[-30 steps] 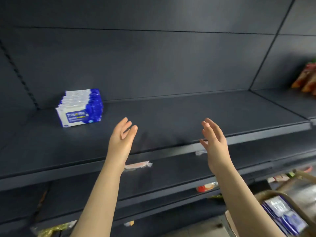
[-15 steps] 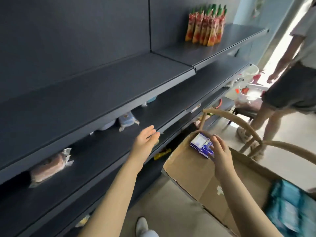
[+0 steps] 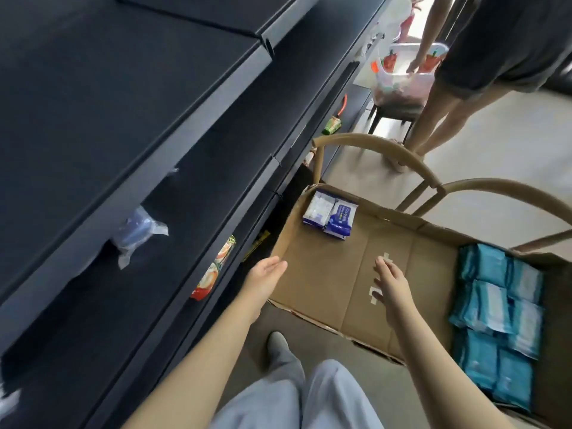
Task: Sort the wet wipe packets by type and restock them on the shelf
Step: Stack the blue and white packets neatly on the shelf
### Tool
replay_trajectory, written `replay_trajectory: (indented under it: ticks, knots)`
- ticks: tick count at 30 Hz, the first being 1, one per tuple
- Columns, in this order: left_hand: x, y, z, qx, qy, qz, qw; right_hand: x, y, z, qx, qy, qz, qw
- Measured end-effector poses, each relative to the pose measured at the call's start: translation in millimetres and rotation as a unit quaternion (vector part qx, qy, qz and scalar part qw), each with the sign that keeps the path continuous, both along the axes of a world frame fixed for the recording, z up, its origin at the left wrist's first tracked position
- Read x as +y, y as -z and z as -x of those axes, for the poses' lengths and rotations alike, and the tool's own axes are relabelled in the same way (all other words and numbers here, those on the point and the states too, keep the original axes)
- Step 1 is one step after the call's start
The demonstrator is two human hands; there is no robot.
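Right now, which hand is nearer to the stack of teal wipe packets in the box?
Right. The right hand is over the box floor, near the teal packets. The left hand is at the box's opposite edge, next to the shelves.

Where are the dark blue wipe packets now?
In the head view, the dark blue wipe packets lie in the far left corner of the cardboard box, opposite the teal packets at its right.

Just left of the left hand (image 3: pixel 266 274) lies a red-and-white snack packet (image 3: pixel 213 270); farther left, a clear wrapper (image 3: pixel 139 233) with something blue inside. Far beyond the right hand (image 3: pixel 390 280), 1 person (image 3: pixel 495 57) reaches into a white basket (image 3: pixel 399 78) on a dark stool (image 3: pixel 393 108).
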State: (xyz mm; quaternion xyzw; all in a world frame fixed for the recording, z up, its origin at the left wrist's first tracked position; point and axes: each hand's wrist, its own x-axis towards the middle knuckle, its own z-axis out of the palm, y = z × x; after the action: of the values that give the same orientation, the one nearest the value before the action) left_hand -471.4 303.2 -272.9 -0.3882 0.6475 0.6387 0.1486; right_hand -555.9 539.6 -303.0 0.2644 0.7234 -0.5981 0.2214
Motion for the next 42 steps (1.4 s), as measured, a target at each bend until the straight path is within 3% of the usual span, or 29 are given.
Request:
replay_trajectory:
  ticks: [5, 10, 17, 23, 31, 36, 39, 42]
  knots:
    - [-9, 47, 48, -0.072, 0.030, -0.006, 0.997, -13, 50, 36, -0.078, 0.066, 0.034, 0.994]
    - [-17, 104, 111, -0.109, 0.013, 0.006, 0.994, -31, 116, 94, -0.099, 0.086, 0.031, 0.991]
    - [-11, 181, 213, -0.110, 0.007, 0.039, 0.993, -40, 197, 191, -0.082, 0.046, -0.009, 0.995]
    - [8, 232, 287, -0.105, -0.022, 0.055, 0.993, -47, 224, 239, -0.062, 0.005, -0.026, 0.998]
    - [10, 275, 305, -0.152, 0.080, 0.278, 0.945, -51, 255, 251, -0.063, -0.036, -0.098, 0.993]
    - [11, 278, 297, -0.128, 0.053, 0.229, 0.964, -53, 264, 257, -0.074, -0.040, -0.099, 0.992]
    - [12, 267, 290, -0.110, 0.023, 0.202, 0.973, -51, 262, 253, -0.032, -0.040, -0.116, 0.992]
    - [14, 246, 284, -0.093, -0.025, 0.135, 0.986, -49, 251, 243, -0.015, 0.019, -0.085, 0.996]
